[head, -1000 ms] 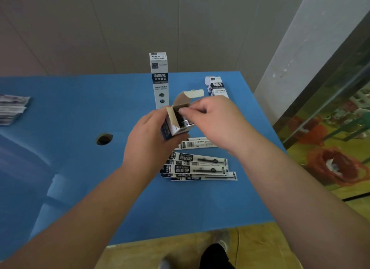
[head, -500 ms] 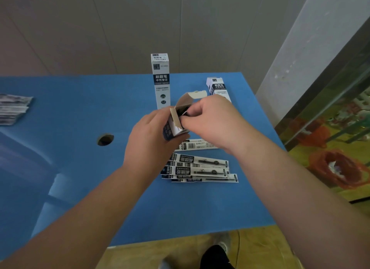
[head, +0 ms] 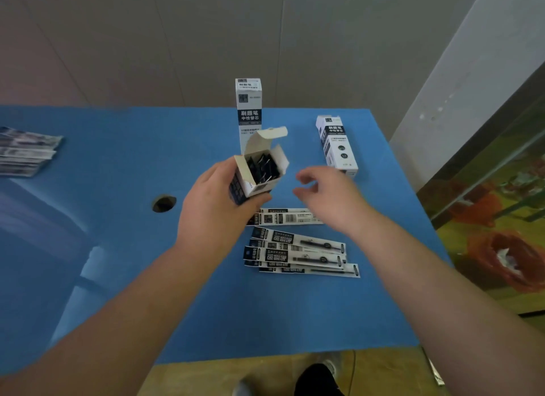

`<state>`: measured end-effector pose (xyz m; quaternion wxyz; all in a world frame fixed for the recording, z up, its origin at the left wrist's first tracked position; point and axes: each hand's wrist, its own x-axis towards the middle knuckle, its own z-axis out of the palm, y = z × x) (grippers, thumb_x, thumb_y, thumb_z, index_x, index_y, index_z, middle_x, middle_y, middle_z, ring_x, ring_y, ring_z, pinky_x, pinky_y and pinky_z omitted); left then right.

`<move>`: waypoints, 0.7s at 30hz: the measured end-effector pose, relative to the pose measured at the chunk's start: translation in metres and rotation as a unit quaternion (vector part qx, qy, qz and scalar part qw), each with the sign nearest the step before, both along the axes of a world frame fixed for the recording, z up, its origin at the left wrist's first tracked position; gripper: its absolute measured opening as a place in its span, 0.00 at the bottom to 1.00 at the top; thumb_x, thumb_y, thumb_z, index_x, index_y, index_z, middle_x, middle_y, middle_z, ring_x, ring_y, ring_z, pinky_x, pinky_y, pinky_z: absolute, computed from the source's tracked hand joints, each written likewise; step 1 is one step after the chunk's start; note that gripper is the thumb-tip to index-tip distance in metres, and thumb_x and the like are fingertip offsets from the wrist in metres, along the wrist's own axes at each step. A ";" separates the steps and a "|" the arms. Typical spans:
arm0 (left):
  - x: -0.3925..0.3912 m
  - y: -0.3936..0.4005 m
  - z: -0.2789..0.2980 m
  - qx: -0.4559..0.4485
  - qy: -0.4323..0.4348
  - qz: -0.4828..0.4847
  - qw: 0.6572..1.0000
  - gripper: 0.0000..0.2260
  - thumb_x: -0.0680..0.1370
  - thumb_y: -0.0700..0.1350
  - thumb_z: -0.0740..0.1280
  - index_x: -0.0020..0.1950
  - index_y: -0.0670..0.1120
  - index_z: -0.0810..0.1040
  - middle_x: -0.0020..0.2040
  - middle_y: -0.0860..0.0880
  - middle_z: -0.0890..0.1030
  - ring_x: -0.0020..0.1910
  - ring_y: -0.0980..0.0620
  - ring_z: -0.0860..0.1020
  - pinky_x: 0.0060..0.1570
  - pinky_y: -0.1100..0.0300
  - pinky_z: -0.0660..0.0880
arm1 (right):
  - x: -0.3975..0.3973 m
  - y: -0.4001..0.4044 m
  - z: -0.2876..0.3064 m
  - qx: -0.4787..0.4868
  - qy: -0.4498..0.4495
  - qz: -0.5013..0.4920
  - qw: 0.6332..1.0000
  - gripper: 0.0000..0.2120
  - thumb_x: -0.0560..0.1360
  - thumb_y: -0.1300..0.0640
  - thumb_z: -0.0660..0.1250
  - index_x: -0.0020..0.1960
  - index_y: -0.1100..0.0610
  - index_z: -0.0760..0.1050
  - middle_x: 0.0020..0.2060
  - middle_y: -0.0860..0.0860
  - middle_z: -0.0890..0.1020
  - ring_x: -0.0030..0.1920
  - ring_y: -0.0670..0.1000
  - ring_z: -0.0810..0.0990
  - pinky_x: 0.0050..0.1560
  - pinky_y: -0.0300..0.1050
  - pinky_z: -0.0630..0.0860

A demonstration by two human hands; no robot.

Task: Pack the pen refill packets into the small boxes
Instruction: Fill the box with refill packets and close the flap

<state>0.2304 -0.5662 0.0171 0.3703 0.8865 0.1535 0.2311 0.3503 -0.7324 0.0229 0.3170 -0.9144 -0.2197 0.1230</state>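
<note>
Our left hand (head: 216, 209) grips the small white-and-navy cardboard box (head: 257, 171) round its lower body, tilted with its mouth toward us and its top flap folded back, so the opening stays clear for loading; dark refill packets already stand inside it. Our right hand (head: 327, 196) hovers just right of the box, holding nothing, fingers loosely curled and apart from it (the hands are near each other but not touching); we judge it free to reach for the next packet.

The loose black-and-white pen refill packets (head: 298, 252) lie flat in an overlapping fan on the blue counter (head: 118, 174), just below and beneath our right hand and wrist, within easy reach; keeping them fanned should let one be peeled off singly. Another packet, barcode side up (head: 287, 217), lies between the fan and the held box.

Beyond our left hand a tall closed box of the same print (head: 248, 109) stands upright; beyond our right hand a second closed box (head: 336, 145) lies on its side; these look like finished or spare boxes, which we cannot tell. Far left of our left hand a separate stack of packets (head: 25, 150) waits at the counter edge; a round hole (head: 164, 203) sits left of that hand.
</note>
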 end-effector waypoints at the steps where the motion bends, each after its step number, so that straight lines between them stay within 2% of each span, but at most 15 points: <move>1: 0.000 0.001 0.000 -0.002 0.001 0.002 1.000 0.21 0.72 0.54 0.77 0.63 0.58 0.76 0.53 0.62 0.78 0.55 0.58 0.75 0.51 0.62 0.72 | 0.005 0.000 -0.014 -0.079 -0.004 0.041 0.996 0.16 0.80 0.50 0.67 0.67 0.49 0.77 0.63 0.46 0.79 0.61 0.49 0.78 0.65 0.51 0.74; 4: -0.001 0.002 0.000 -0.005 0.001 0.007 1.000 0.21 0.72 0.55 0.77 0.63 0.58 0.76 0.54 0.62 0.78 0.56 0.57 0.75 0.52 0.61 0.73 | 0.012 0.009 -0.033 -0.193 -0.014 0.110 0.975 0.21 0.80 0.49 0.67 0.72 0.49 0.73 0.69 0.51 0.75 0.70 0.56 0.71 0.68 0.55 0.71; 8: -0.002 0.006 -0.001 -0.007 0.000 0.015 1.000 0.21 0.72 0.54 0.77 0.62 0.58 0.76 0.53 0.63 0.78 0.54 0.60 0.75 0.49 0.67 0.70 | 0.022 0.026 -0.039 -0.285 -0.048 0.164 0.943 0.23 0.79 0.50 0.68 0.73 0.48 0.71 0.67 0.52 0.76 0.70 0.57 0.71 0.66 0.54 0.73; 11: -0.002 0.007 0.000 -0.005 0.000 0.022 1.000 0.20 0.72 0.54 0.77 0.61 0.57 0.77 0.50 0.66 0.77 0.52 0.64 0.73 0.46 0.73 0.67 | 0.026 0.029 -0.037 -0.285 -0.021 0.160 0.945 0.21 0.77 0.49 0.70 0.69 0.50 0.75 0.62 0.52 0.79 0.65 0.56 0.74 0.62 0.52 0.75; 14: -0.003 0.007 0.001 -0.007 0.000 0.023 1.000 0.20 0.72 0.53 0.77 0.61 0.57 0.77 0.49 0.67 0.76 0.52 0.64 0.72 0.46 0.73 0.67 | 0.028 0.030 -0.032 -0.289 0.023 0.170 0.942 0.17 0.76 0.50 0.72 0.63 0.53 0.79 0.57 0.50 0.81 0.57 0.55 0.79 0.57 0.48 0.77; 18: -0.005 0.008 0.001 -0.002 0.000 0.027 1.000 0.21 0.72 0.53 0.77 0.62 0.57 0.77 0.49 0.68 0.75 0.51 0.65 0.72 0.45 0.73 0.66 | 0.029 0.033 -0.033 -0.318 0.032 0.193 0.928 0.10 0.76 0.49 0.71 0.48 0.56 0.81 0.44 0.52 0.82 0.47 0.56 0.81 0.44 0.46 0.76; 21: -0.005 0.009 0.001 -0.004 0.001 0.029 1.000 0.20 0.72 0.53 0.77 0.62 0.57 0.76 0.49 0.68 0.75 0.51 0.65 0.72 0.45 0.74 0.66 | 0.027 0.033 -0.030 -0.320 0.033 0.204 0.925 0.10 0.76 0.50 0.71 0.49 0.57 0.79 0.43 0.51 0.81 0.47 0.56 0.80 0.43 0.46 0.74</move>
